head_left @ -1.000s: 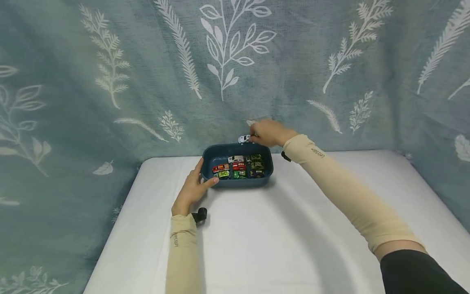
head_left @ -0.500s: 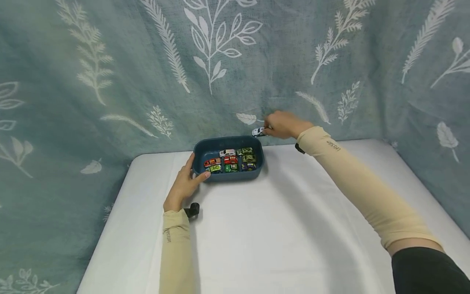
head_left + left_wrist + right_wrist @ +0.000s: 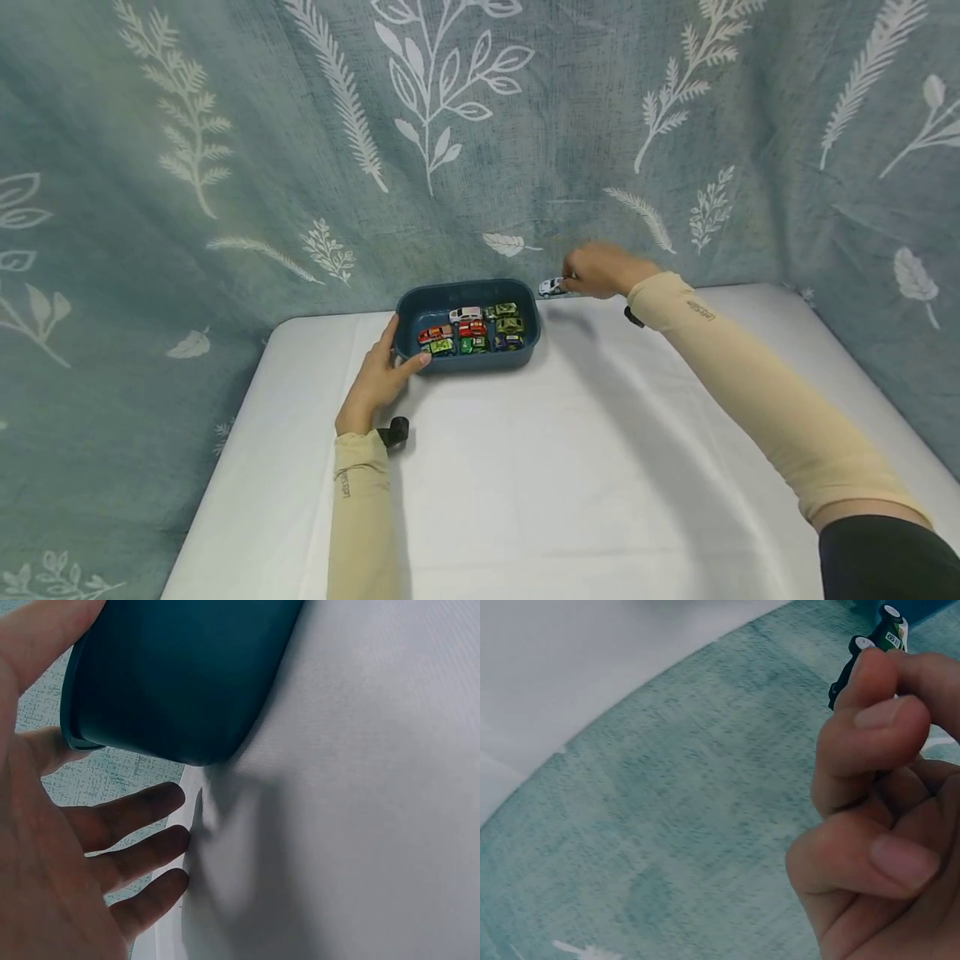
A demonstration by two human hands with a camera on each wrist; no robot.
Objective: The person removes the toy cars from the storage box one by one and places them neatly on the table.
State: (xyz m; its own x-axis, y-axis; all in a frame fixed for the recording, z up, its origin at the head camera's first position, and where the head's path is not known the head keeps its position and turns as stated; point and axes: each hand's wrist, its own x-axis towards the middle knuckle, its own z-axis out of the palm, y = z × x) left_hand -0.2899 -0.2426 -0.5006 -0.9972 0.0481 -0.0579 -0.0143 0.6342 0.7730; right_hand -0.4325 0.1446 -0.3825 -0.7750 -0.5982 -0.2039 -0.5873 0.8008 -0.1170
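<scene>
A dark blue plastic box point(image 3: 491, 362) stands at the back of the table, with several toy cars inside. Among them are a white car point(image 3: 466, 314), an orange one point(image 3: 435, 334) and a red one point(image 3: 472, 328). My left hand point(image 3: 372, 385) holds the box's left front corner between thumb and index finger; in the left wrist view the other fingers spread apart from the box wall point(image 3: 180, 682). Just right of the box, my right hand point(image 3: 606, 271) pinches a white toy car point(image 3: 551, 287) above the table's back edge. Its wheels and dark underside point(image 3: 877, 645) show in the right wrist view.
A white cloth covers the table point(image 3: 525, 467). Behind it hangs a green-grey curtain point(image 3: 315, 150) with white leaf prints, close to the box and the right hand. Both forearms wear beige sleeves, with a small black camera point(image 3: 398, 431) at the left wrist.
My right hand has carried the white toy car rightward, from above the box's back rim to beside its right end, then slightly lower. My left hand stays on the box; the head view has shifted.
</scene>
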